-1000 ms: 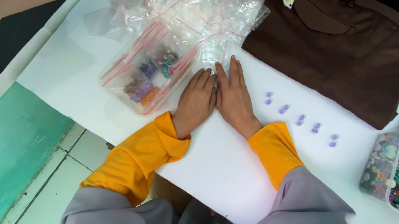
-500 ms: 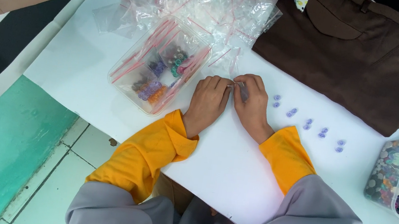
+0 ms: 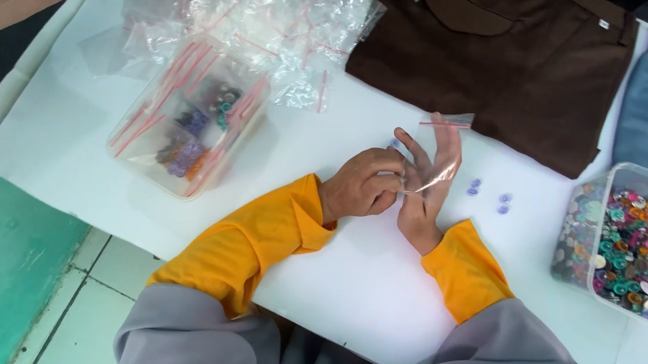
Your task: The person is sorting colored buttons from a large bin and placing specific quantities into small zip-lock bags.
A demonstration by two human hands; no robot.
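Both hands meet over the white table [image 3: 343, 293]: the right hand [image 3: 428, 186], fingers half open, holds a small clear zip bag [image 3: 443, 152]; the left hand [image 3: 364, 184] pinches closed at its mouth. Right of the grip, a clear tub [image 3: 587, 210] holds coloured buttons [image 3: 638, 255]; left, a tub of filled bags [image 3: 186, 118].

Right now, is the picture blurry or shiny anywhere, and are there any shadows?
Head view: mostly sharp and evenly lit. The left hand and right hand look slightly soft. The small bag the right hand holds is see-through, so its edges are hard to make out. The bag pile shows white glare. Only faint, soft shadows lie on the table beside the box.
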